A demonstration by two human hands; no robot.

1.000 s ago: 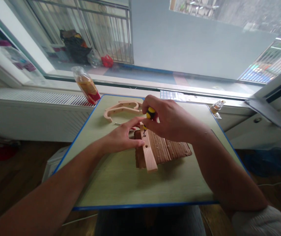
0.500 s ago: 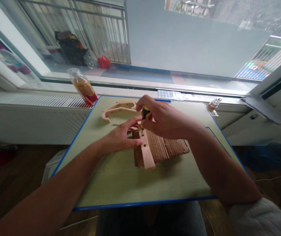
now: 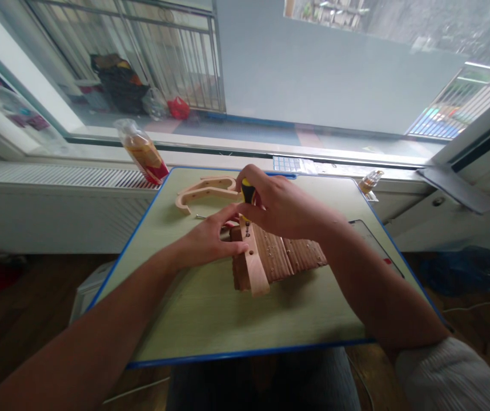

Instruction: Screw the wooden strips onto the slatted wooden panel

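My right hand (image 3: 270, 197) is closed around the yellow and black handle of a screwdriver (image 3: 248, 193), which points down at a pale wooden piece (image 3: 257, 273). Its tip meets dark hardware in a hole of that piece, too small to make out clearly. Thumb and fingers of my left hand (image 3: 211, 237) grip the wooden piece from its left side, steadying it on brown corrugated cardboard (image 3: 298, 254). Several small screws stick up from the cardboard. Beyond my left hand lie curved wooden pieces (image 3: 204, 191) with holes, and a loose screw (image 3: 201, 216).
A blue-edged folding table (image 3: 176, 325) carries the work. A phone-like dark-edged slab (image 3: 376, 245) lies partly behind my right forearm. On the sill stand a drink bottle (image 3: 142, 151) and a smaller bottle (image 3: 370, 181). A radiator (image 3: 56, 208) runs below the window.
The screwdriver handle has turned more upright and shifted slightly left with my right hand. My forearm has moved, showing more of the slab. My left hand keeps its grip.
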